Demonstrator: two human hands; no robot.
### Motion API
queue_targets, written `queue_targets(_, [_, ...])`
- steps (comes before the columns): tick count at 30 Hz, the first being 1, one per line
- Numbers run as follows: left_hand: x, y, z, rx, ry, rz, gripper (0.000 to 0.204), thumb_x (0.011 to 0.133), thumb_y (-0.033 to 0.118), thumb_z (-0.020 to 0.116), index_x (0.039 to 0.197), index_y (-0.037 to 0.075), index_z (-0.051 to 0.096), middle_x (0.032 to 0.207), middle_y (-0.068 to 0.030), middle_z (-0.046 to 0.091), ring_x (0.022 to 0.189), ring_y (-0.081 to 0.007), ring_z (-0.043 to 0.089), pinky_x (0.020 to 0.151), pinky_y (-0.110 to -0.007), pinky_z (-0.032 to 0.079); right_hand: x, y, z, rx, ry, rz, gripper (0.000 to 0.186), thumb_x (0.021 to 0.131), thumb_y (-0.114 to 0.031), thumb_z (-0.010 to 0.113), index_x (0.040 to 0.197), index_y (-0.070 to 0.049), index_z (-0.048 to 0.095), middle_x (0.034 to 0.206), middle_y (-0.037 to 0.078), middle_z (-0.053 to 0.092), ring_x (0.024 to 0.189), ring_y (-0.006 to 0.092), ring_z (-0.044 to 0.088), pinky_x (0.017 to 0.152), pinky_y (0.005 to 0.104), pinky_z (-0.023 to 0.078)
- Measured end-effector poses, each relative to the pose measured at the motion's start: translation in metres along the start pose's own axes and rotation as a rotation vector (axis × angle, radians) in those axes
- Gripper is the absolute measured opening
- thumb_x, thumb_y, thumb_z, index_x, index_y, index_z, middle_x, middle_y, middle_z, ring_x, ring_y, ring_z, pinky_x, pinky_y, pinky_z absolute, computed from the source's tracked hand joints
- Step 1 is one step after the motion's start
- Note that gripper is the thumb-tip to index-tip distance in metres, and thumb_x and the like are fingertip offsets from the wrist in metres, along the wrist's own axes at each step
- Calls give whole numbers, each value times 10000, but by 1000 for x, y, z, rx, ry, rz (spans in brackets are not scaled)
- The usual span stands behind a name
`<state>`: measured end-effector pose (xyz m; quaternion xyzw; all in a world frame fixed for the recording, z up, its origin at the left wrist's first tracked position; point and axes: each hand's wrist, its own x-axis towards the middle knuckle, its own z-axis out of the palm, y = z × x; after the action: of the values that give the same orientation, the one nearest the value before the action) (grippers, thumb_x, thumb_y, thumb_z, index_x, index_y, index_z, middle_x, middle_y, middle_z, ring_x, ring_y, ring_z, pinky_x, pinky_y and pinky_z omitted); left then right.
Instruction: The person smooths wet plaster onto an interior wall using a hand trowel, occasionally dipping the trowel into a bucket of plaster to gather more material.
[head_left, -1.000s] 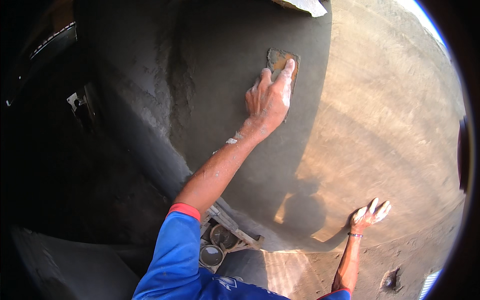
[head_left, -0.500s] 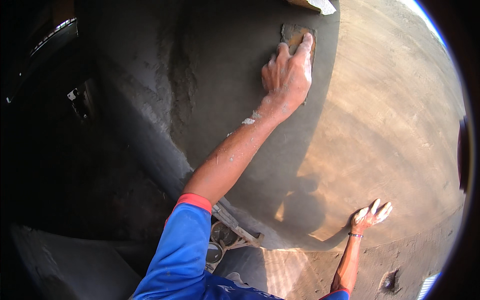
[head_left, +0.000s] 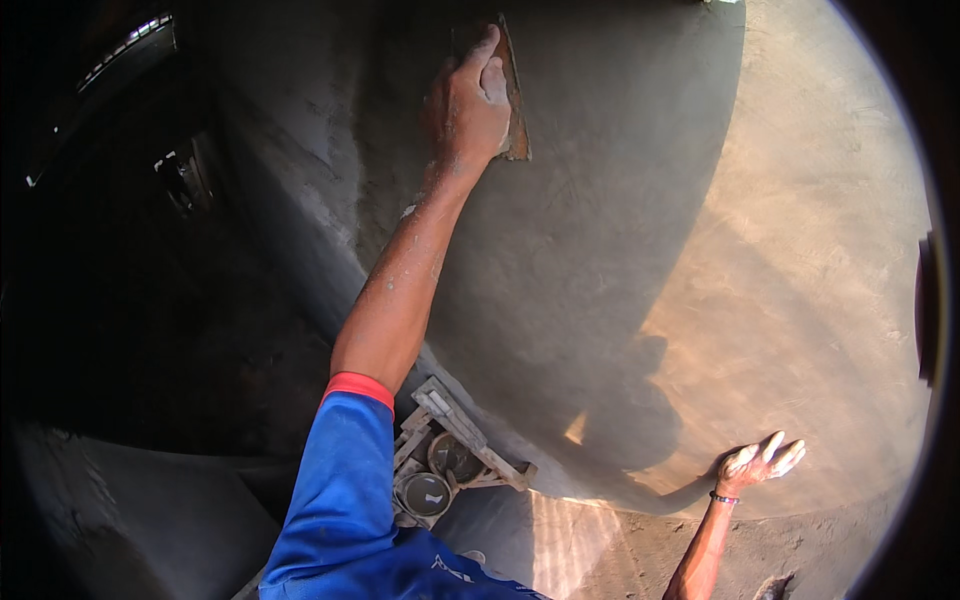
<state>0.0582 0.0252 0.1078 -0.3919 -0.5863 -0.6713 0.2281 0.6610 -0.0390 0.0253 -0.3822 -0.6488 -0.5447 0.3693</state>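
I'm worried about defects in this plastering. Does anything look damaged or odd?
One spot does: a dark, ragged hollow at the picture's bottom edge, below the right hand, breaks the grey-brown surface. The frame cuts it off, so its depth is unclear.

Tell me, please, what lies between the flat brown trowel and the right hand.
In the head view, only grey plaster, shaded, then sunlit near the right hand.

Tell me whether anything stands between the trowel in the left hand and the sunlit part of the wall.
Nothing visible does: only shaded wall lies between the trowel and the sunlit part. The right hand is lower.
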Motion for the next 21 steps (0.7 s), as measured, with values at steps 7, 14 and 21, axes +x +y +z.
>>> queue_targets(7, [-125, 4, -10, -72, -268, -63, 412, 923, 196, 607, 1330, 255, 590, 895, -117, 574, 788, -327, 634, 689, -466, 520, -3, 2, 3, 0, -16, -20, 500, 1027, -390, 323, 1453, -145, 419, 1543, 251, 259, 1389, 477, 272, 1087, 620, 259])
queue_targets(14, [-11, 21, -2, -42, 47, 27, 395, 908, 142, 629, 1301, 178, 617, 876, -127, 622, 740, -291, 609, 722, -411, 505, -3, 3, 4, -14, 6, 4, 499, 1027, -393, 330, 1452, -149, 425, 1539, 254, 273, 1393, 481, 267, 1098, 610, 251])
queue_targets(21, [-152, 10, -4, -60, -177, 185, 502, 824, 62, 703, 1293, 229, 638, 824, -84, 520, 654, -243, 584, 572, -364, 516, -4, 1, 5, 5, -15, 9, 501, 1019, -390, 343, 1449, -148, 427, 1539, 252, 273, 1389, 480, 275, 1094, 621, 250])
